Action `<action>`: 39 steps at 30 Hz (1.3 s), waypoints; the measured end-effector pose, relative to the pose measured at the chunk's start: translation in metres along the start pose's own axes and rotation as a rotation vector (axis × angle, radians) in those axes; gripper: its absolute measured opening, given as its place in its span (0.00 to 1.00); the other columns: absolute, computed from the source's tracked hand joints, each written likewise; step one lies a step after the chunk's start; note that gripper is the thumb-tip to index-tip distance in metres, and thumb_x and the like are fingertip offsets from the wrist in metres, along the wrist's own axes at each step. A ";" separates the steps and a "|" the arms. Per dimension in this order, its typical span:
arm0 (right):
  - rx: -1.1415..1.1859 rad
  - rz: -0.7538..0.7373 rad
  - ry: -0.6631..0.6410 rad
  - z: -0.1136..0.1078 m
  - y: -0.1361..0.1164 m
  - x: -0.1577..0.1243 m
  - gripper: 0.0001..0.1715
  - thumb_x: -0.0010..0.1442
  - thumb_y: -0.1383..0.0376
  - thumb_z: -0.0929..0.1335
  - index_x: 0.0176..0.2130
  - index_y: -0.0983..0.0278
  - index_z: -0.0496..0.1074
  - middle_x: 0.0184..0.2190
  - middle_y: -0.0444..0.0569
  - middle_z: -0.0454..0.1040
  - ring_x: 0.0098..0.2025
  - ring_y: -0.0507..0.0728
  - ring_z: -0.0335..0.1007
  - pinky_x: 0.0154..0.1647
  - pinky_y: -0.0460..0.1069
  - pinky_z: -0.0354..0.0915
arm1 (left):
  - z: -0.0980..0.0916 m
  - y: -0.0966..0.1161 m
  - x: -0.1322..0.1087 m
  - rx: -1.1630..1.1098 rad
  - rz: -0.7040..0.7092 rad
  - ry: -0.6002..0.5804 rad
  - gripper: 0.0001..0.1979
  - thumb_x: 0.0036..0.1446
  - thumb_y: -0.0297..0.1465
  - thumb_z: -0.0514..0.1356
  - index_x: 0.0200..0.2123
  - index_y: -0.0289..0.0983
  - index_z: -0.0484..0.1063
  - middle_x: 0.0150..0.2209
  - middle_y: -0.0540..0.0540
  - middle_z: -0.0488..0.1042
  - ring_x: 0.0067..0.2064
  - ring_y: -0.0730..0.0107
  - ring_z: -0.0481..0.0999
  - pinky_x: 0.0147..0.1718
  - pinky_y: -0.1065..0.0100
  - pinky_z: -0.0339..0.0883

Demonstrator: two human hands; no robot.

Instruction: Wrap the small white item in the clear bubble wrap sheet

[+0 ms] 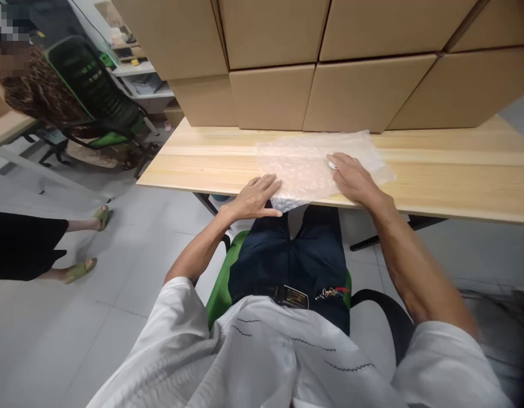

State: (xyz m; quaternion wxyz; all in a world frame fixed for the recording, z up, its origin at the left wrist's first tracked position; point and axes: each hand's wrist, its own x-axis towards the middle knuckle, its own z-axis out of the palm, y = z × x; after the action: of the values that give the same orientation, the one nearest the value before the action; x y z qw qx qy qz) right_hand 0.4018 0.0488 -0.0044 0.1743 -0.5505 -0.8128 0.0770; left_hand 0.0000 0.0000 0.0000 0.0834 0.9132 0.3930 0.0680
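A clear sheet of bubble wrap [304, 164] lies on the wooden table [194, 164], with one corner drooping over the front edge. My left hand [257, 197] rests on the left side of the wrap, its fingers stretched out and the thumb apart. On the right part of the sheet, my right hand [351, 175] is closed, fingers curled around a small white object [332, 165]. Only a bit of that object shows by the fingertips, so its kind is unclear.
Stacked cardboard boxes [270, 96] line the back of the table. I sit on a green chair [228, 277] close to the front edge. At left, one person sits on a green-and-black office chair [92, 85]; another person's sandalled feet [81, 271] stand on the floor.
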 end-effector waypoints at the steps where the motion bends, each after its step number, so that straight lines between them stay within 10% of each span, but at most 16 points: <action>1: -0.002 0.004 -0.001 -0.003 0.005 0.000 0.44 0.87 0.56 0.57 0.91 0.63 0.66 0.90 0.63 0.68 0.92 0.75 0.61 0.93 0.78 0.63 | 0.000 0.000 -0.004 0.004 0.037 -0.001 0.55 0.78 0.67 0.69 0.92 0.41 0.65 0.94 0.26 0.58 0.95 0.28 0.58 0.92 0.33 0.54; 11: -0.010 0.185 0.053 -0.008 0.022 0.028 0.45 0.88 0.52 0.54 0.88 0.69 0.69 0.81 0.70 0.78 0.86 0.84 0.68 0.87 0.80 0.67 | -0.008 0.012 0.011 0.028 -0.009 0.059 0.29 0.91 0.44 0.52 0.83 0.49 0.81 0.88 0.37 0.73 0.85 0.40 0.77 0.81 0.36 0.69; 23: 0.088 -0.108 0.065 0.042 -0.121 0.020 0.41 0.84 0.61 0.60 0.87 0.70 0.69 0.80 0.70 0.79 0.80 0.83 0.74 0.84 0.79 0.71 | 0.006 -0.002 0.023 -0.027 -0.028 0.150 0.29 0.86 0.37 0.56 0.81 0.41 0.82 0.87 0.37 0.75 0.88 0.45 0.75 0.89 0.39 0.66; 31: 0.201 -0.175 -0.098 0.028 -0.097 -0.002 0.48 0.88 0.52 0.59 0.93 0.71 0.58 0.94 0.69 0.58 0.97 0.78 0.51 0.97 0.78 0.53 | 0.006 -0.006 0.022 -0.150 -0.094 0.171 0.33 0.79 0.30 0.57 0.82 0.35 0.78 0.86 0.36 0.76 0.89 0.51 0.73 0.92 0.46 0.65; 39: 0.132 -0.155 -0.019 0.035 -0.110 0.004 0.43 0.84 0.61 0.59 0.89 0.69 0.65 0.90 0.66 0.68 0.92 0.75 0.64 0.93 0.75 0.65 | -0.002 -0.003 0.023 -0.157 -0.078 0.225 0.25 0.75 0.26 0.55 0.65 0.41 0.88 0.77 0.38 0.86 0.80 0.53 0.84 0.82 0.48 0.79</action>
State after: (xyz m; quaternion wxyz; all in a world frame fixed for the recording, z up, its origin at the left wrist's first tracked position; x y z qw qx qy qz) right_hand 0.2919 0.0126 -0.0010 0.2078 -0.4723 -0.8479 0.1220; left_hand 0.0133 0.0189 0.0028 0.1126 0.8745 0.4285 0.1974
